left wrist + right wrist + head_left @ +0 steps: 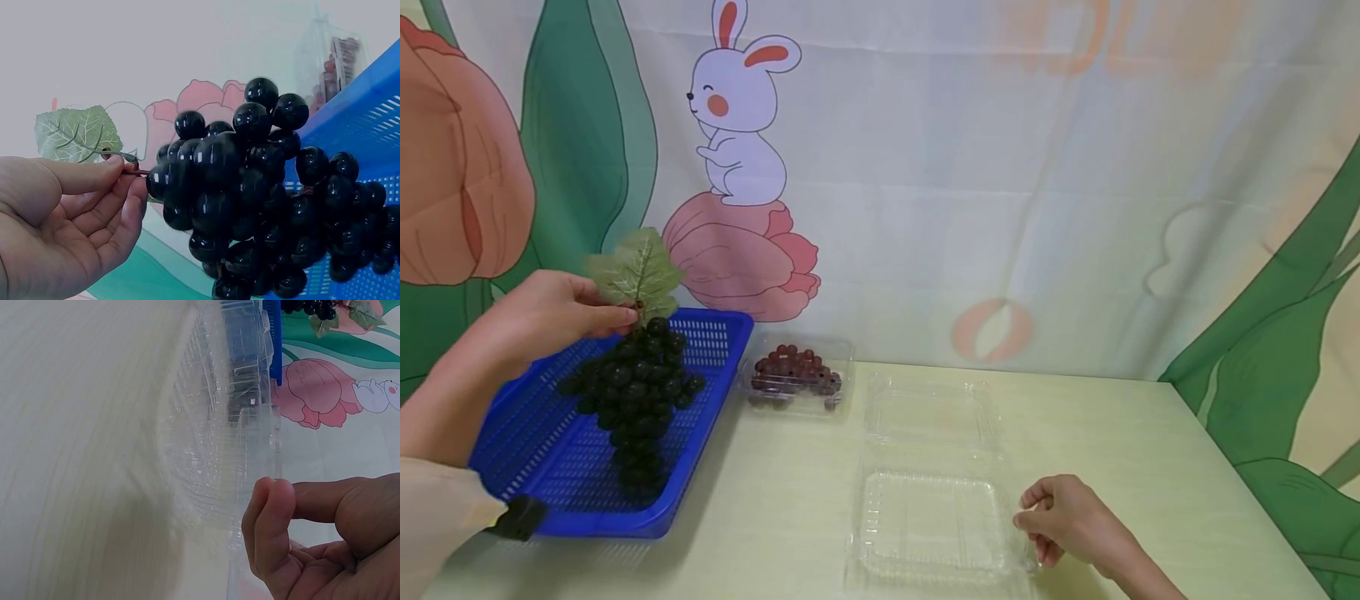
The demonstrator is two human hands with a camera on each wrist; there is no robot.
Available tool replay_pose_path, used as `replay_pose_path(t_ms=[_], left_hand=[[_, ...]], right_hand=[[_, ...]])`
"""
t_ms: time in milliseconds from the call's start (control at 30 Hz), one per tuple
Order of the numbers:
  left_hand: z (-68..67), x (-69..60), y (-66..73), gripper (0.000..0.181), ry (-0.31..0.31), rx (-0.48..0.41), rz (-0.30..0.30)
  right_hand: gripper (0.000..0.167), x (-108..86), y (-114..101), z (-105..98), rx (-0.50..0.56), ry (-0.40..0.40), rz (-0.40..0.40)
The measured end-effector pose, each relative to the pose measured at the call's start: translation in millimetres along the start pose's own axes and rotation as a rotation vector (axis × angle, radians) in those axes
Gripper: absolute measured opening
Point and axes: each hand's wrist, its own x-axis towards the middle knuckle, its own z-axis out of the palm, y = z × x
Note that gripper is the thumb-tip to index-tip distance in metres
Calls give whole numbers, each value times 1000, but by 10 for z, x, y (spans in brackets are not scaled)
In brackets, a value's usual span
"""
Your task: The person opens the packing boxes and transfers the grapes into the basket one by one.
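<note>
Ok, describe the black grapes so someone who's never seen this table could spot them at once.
Find the blue basket at the left end of the table. There, the left hand pinches a stem with a green leaf, and the black grapes hang below it. Unlike the reddish grapes inside the nearby clear box, this darker bunch is unpackaged.

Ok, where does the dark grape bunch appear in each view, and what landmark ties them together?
Head: dark grape bunch, left of centre, seen against the blue basket.
Left wrist: dark grape bunch, centre to right edge.
Right wrist: dark grape bunch, top right, cut off.
Shared landmark: blue basket.
</note>
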Motion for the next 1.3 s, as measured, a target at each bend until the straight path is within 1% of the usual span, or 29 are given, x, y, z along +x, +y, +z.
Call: replay_pose_path(t_ms=[100,233,400,633,767,900,1100,1200,1300], left_hand=[[35,38,3,40,-19,-20,11],[76,103,2,40,-33,-55,-9],[93,187,-3,40,-23,-52,-36],[127,302,2,40,-31,-72,-47],[149,365,-12,44,-44,-78,-44],[184,424,-53,46,-48,-76,-46],[263,487,-126,35,-24,-43,-57],[299,519,-153,32,-12,-41,-61],[332,562,-177,32,-17,-22,-76]], right_hand=[[11,7,-6,8,-6,12,14],[11,11,-16,15,-17,27,36],[11,12,-16,8,-9,20,24],[11,14,-5,6,-6,16,25],[11,23,3,7,-9,18,25],[11,22,4,13,-6,16,26],[11,34,-8,17,-12,33,55],[11,34,-12,16,-14,35,59],[11,24,-13,14,-16,37,59]])
